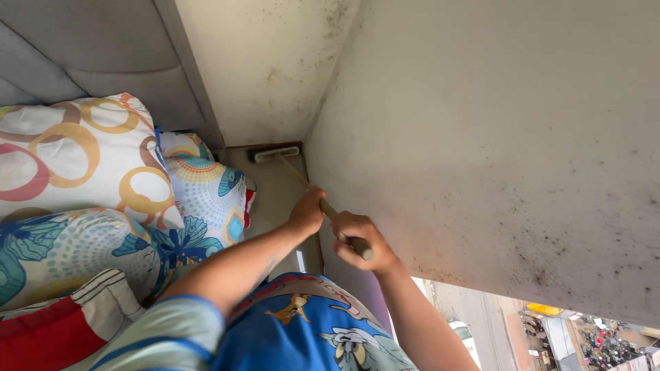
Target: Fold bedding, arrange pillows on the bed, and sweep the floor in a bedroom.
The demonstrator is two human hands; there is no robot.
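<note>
Patterned pillows lie at nine o'clock. The left hand and right hand, each grip clamped on a wooden handle, press the roller head into the corner at twelve o'clock. The wall at three o'clock shows dark mould spots, so most of it looks untreated.

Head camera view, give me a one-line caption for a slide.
Both hands, left hand and right hand, grip a long-handled brush reaching into a stained wall corner beside patterned pillows.

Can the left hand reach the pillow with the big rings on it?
Probably yes. The left hand grips the stick of the floor tool, and the ringed pillow lies just to its left with nothing between.
</note>
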